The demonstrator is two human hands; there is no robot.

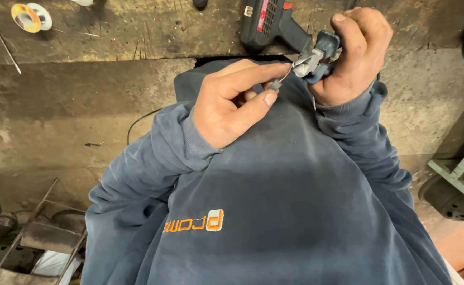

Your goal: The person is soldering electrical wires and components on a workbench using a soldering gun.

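My right hand (356,55) grips pliers (316,58); left hand (232,103) pinches a thin wire (282,79), which may slip if I tug.

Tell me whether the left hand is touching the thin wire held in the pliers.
Touching. The head view shows the left hand pinching the thin wire between forefinger and thumb, while the right hand grips the pliers.

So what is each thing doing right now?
Left hand: pinching a thin wire.
Right hand: gripping the pliers.
Pliers: jaws closed on the wire.
Wire: held between fingers and pliers.
Soldering gun: lying on the bench, untouched.
Solder spool: lying on the bench.
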